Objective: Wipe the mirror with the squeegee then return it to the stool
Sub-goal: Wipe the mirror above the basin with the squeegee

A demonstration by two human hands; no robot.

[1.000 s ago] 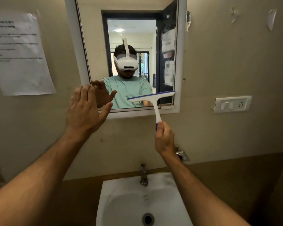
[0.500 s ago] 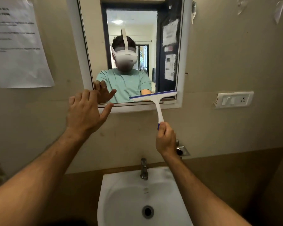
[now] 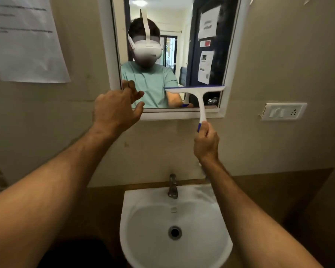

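The right hand is closed around the blue end of the squeegee handle, below the mirror's lower frame. The handle rises nearly upright, leaning slightly left, and crosses the frame. Its white blade bar, edged in blue along the top, lies level across the lower right part of the mirror, its right end at the inner edge of the right frame. Whether the blade actually presses on the glass cannot be told.

The left hand is empty and spread, fingers loosely apart, at the mirror's lower left corner. Its fingertips overlap the frame and the glass there, but contact with them cannot be told.

The mirror has a white frame and hangs on a beige wall. It shows a person in a teal shirt wearing a white headset, with both arms raised.

A paper sheet is fixed to the wall left of the mirror. A white switch plate sits on the wall right of it, near its lower corner. Below, a white sink juts from the wall, with a metal tap at its back edge and a drain in the bowl's middle.
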